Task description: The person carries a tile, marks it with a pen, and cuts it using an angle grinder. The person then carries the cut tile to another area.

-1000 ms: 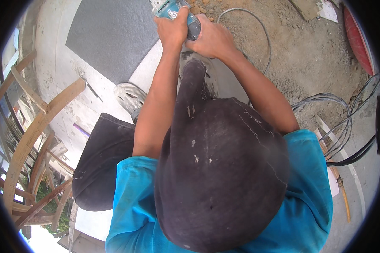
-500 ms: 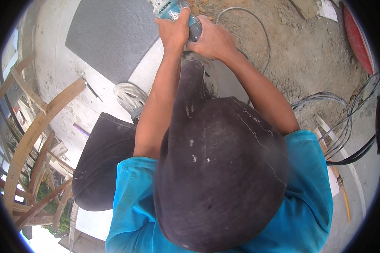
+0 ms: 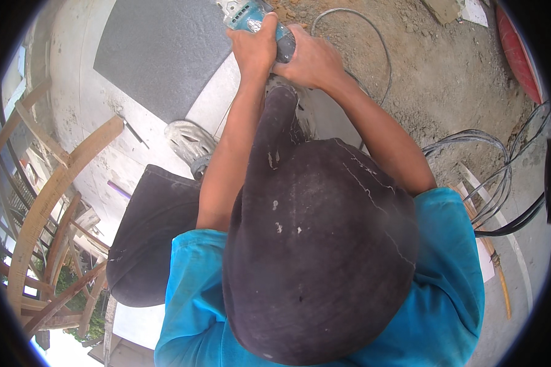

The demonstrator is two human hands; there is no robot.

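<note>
At the top of the head view I hold an angle grinder [image 3: 246,23] with a teal body and a pale metal front end. My left hand [image 3: 255,49] is wrapped round its middle, thumb along the top. Behind it, my right hand [image 3: 315,60] grips the dark rear end. The grinder's front points up and left, beside the right edge of a large dark grey textured slab [image 3: 159,52]. Its disc is not visible at the frame's edge.
My dark-trousered legs and a pale dusty shoe [image 3: 190,144] lie below the slab. Wooden frames [image 3: 61,177] stand at left. A grey cable [image 3: 389,55] loops over the dirt, with coiled cables [image 3: 502,177] at right. A red rounded object [image 3: 517,55] is at upper right.
Both hands and the grinder have shifted very slightly right and down. My grip stays the same.
</note>
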